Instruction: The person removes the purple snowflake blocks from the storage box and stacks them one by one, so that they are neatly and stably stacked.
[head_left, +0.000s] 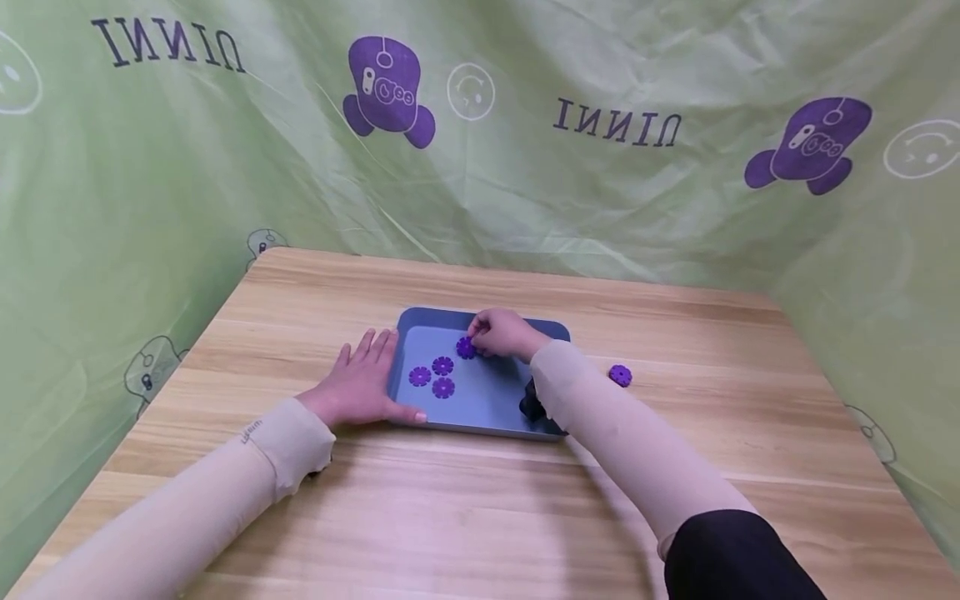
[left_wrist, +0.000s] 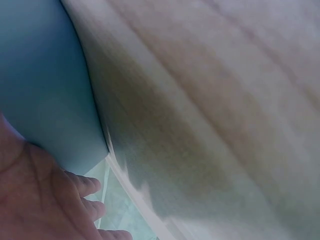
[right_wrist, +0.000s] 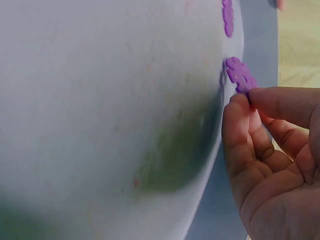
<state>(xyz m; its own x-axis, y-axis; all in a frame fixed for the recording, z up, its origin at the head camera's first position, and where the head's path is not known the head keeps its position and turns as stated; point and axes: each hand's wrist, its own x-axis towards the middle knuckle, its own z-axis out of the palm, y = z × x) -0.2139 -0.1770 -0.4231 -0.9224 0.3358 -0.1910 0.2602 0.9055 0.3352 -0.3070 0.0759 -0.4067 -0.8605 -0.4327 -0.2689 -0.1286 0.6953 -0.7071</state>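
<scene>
A green printed cloth (head_left: 570, 208) backs the wood-grain table (head_left: 420, 517), where a shallow blue tray (head_left: 480, 408) lies. The left hand (head_left: 362, 387), fingers straight and spread, sits along the tray's left side, thumb by the near rim, probably to steady it. The right hand (head_left: 506, 333) pinches a purple notched disc (head_left: 464, 347) by its edge near the tray's far side, perhaps to leave its face free. Three loose discs (head_left: 442, 366) lie inside leftward; another disc (head_left: 620, 376) sits outside, right, single or stacked I cannot tell. The right forearm hides part of the tray; the left wrist view cuts off that hand.
</scene>
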